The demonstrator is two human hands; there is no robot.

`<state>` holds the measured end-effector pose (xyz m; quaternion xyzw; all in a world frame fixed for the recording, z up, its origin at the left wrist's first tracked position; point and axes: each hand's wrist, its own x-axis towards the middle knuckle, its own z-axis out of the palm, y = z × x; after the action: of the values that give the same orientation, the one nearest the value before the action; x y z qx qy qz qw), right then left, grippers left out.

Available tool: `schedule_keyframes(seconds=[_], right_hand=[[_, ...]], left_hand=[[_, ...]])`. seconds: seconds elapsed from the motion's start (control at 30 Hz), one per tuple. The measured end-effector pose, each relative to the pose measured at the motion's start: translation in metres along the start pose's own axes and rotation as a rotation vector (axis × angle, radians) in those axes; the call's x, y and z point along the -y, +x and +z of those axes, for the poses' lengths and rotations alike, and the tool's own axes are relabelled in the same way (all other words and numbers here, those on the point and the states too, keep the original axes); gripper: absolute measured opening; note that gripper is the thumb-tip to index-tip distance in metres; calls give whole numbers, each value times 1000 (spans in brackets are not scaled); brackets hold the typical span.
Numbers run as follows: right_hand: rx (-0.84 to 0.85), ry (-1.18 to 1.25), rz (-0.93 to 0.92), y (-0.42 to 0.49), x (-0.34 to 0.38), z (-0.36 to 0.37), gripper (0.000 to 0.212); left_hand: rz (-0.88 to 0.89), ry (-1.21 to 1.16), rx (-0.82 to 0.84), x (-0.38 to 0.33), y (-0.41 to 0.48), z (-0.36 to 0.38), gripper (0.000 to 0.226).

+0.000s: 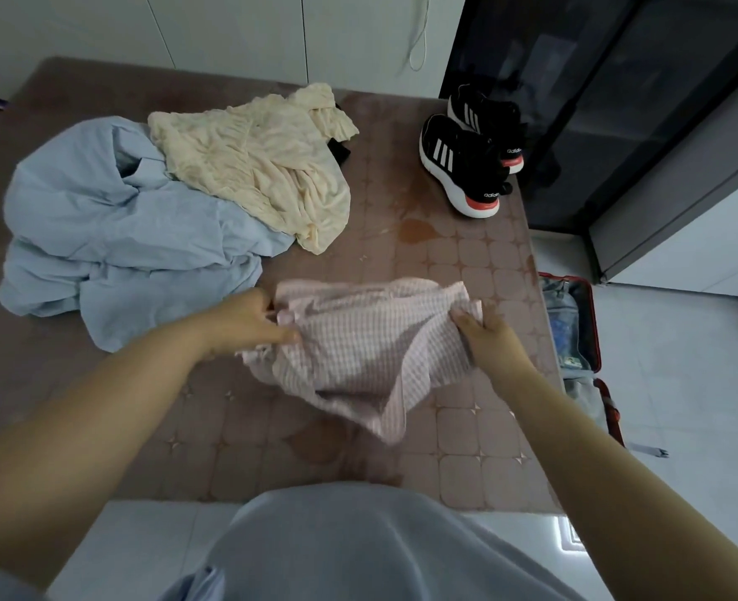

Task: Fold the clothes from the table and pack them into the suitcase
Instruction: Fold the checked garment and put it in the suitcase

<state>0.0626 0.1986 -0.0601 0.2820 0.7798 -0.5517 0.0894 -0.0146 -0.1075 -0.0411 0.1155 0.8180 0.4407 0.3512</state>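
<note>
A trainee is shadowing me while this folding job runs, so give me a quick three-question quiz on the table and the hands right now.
1. True or false: the left hand and right hand both grip the pink checked garment.
2. The cream garment lies partly on: A the blue garment; B a towel; C a hat.
3. Fill in: the open suitcase sits on the floor off the table's ___ side.
Key: 1 true; 2 A; 3 right.
</note>
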Motion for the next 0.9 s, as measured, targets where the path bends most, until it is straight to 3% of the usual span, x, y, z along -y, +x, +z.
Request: schedule_keyframes(seconds=[0.1,0.23,0.27,0.33,0.4,0.47,0.53,0.63,0.77,0.9], right_hand=[[-42,-29,123,34,4,15,37],[-164,-67,112,39,9,26,44],[-211,-75,0,30,9,25,47],[-227,-235,-437,3,7,20,47],[-36,-513,-739,-14,-4,20,55],[168,-679,-649,-9,-17,26,68],[204,-666,-448,1,-22,35,63],[130,-683,-335,10,-21,44,51],[38,-668,-267,16,-17,48,40],[-16,-561,-212,20,-14,50,26]], left_hand=[[-123,-213,-260,9,28,3,23],[-280,-236,-461,27,45,17,35],[-292,-222,-493,29,46,19,39],[-270,-214,-556,30,47,20,48],[-178,-153,-609,25,41,21,55],[30,84,-670,15,29,23,44],[226,288,-626,3,14,29,37],[217,447,-447,-6,-2,39,66],[175,284,-331,-10,0,33,69],[269,260,-191,-8,-9,36,78]])
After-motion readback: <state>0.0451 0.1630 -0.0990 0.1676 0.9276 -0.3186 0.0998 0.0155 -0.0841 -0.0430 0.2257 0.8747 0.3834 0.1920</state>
